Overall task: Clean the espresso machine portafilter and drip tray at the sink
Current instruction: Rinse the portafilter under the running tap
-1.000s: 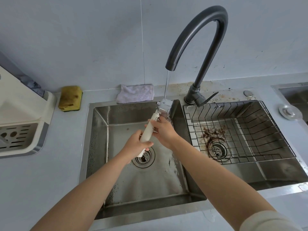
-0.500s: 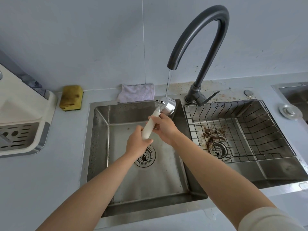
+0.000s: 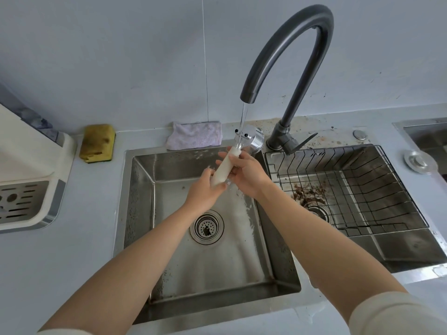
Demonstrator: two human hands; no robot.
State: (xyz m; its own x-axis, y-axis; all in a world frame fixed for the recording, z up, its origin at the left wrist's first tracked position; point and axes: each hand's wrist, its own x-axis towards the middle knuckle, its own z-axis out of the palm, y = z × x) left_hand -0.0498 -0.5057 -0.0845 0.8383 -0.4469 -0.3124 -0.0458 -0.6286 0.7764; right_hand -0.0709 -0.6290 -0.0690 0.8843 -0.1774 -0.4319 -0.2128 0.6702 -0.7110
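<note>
Two hands grip the portafilter over the left sink basin near its back edge, left hand closed round the white handle's lower end, right hand clasping it higher, long axis tilted up toward the faucet, metal head under the water stream; no writing is legible.

Two bare forearms enter from the bottom of the frame. The left hand and right hand wear no gloves, rings or watch. A pale cream sleeve is pushed up at the lower right corner; a sliver of like fabric shows at the lower left edge.
</note>
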